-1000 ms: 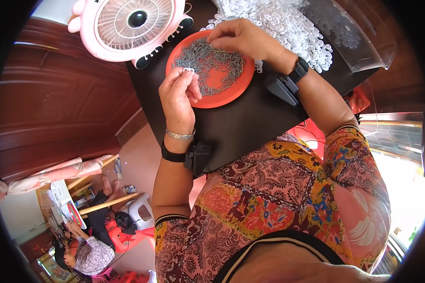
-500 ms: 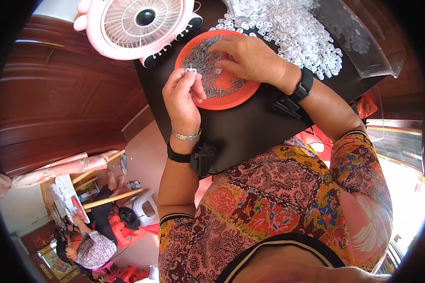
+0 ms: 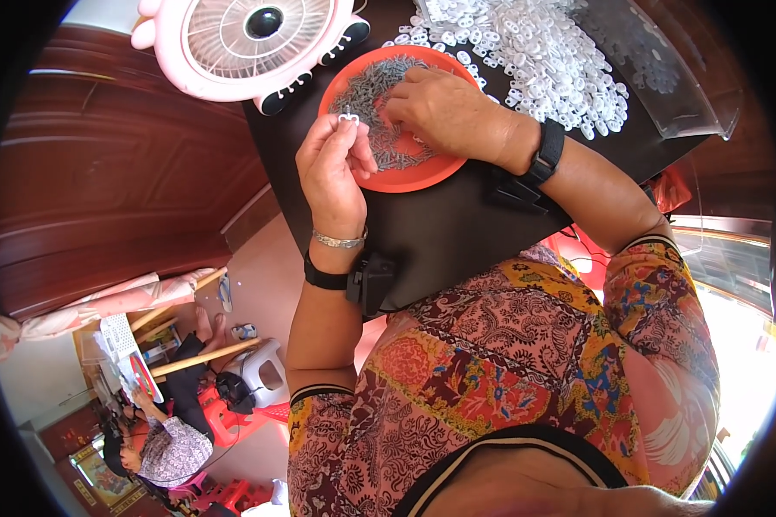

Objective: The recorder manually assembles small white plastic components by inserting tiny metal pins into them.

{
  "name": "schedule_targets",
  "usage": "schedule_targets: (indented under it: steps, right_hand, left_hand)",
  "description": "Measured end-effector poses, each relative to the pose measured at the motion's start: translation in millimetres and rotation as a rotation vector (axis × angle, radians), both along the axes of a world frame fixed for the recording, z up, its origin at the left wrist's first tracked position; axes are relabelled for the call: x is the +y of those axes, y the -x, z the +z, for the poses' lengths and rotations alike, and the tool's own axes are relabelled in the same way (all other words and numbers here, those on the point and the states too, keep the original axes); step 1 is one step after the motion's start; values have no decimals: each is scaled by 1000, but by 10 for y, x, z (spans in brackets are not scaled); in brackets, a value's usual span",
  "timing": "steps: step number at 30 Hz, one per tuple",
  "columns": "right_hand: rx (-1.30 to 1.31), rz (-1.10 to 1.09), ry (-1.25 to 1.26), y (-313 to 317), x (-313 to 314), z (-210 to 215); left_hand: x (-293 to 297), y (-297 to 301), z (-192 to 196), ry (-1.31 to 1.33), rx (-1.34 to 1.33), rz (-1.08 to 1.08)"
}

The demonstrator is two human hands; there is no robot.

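My left hand [image 3: 334,159] pinches a small white plastic piece with two holes [image 3: 347,118] between thumb and fingertips, over the left side of a round orange-red tray [image 3: 397,183]. A thin grey pin, apparently a screw, stands up from that piece. Many grey screws [image 3: 371,86] lie loose in the tray. My right hand [image 3: 448,112] reaches down among them with its fingers bent and drawn together; what its fingertips grip is too hidden to make out. Below its palm, a bit of white shows, perhaps another plastic piece.
A big heap of white plastic pieces [image 3: 543,60] covers the back of the black table [image 3: 431,233], beside a clear plastic bin [image 3: 685,95]. A pink fan [image 3: 263,52] stands at the back left. Farther off at lower left, another person [image 3: 177,452] sits on a red stool.
My right hand has lowered into the screws, its fingers drawing together. The left hand keeps the white piece in nearly the same place. The view has shifted slightly.
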State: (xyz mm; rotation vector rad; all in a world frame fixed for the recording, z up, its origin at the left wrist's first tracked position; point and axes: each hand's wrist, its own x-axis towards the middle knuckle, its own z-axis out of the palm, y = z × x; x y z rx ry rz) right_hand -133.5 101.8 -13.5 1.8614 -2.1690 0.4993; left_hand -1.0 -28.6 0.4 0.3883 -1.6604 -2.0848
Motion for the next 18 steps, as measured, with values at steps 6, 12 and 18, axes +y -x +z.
schedule_targets:
  steps: [6,12,18]
  right_hand:
    - [-181,10,135,81,38,-7]
    - [-245,-13,170,14,28,87]
    - [34,-415,263,559,237,127]
  left_hand:
    - [14,-6,9,10,19,15]
    - [59,-12,1,40,-29,-23]
    - [76,7,15,24,-7,-43]
